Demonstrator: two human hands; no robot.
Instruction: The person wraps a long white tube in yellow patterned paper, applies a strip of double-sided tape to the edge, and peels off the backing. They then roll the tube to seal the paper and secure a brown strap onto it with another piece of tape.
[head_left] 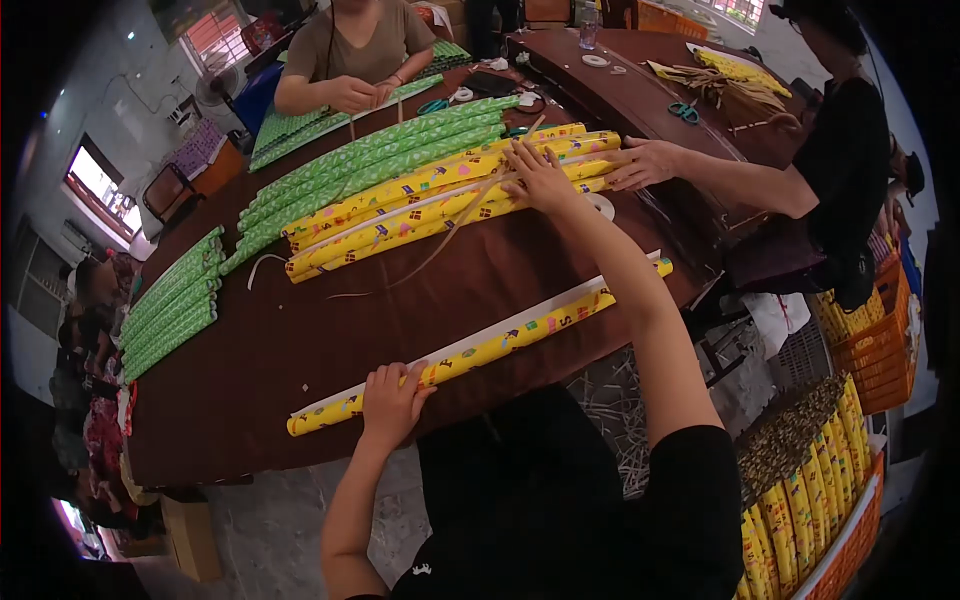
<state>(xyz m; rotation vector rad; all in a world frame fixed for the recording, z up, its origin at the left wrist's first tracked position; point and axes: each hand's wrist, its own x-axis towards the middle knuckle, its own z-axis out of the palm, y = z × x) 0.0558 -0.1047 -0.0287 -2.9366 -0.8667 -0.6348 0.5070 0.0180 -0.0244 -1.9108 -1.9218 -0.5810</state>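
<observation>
My left hand (393, 403) is wrapped around the left part of a yellow printed roll of wrapping paper (510, 338), which lies along the near table edge with a white paper edge showing. My right hand (537, 178) reaches over a group of yellow rolls (375, 222), fingers apart and touching the upper ones. A thin tan strip (447, 240) curves from the table up across these rolls to my right fingertips; I see no clear grip on it. Close by on the right, a co-worker's hand (643, 163) touches the ends of the same rolls.
Green rolls (380, 160) lie behind the yellow ones, and more green rolls (175, 300) at left. Across the brown table (230, 400) another person handles green rolls. Teal scissors (684, 112) and tan strips (725, 85) lie at back right. An orange crate (868, 525) of yellow rolls stands at lower right.
</observation>
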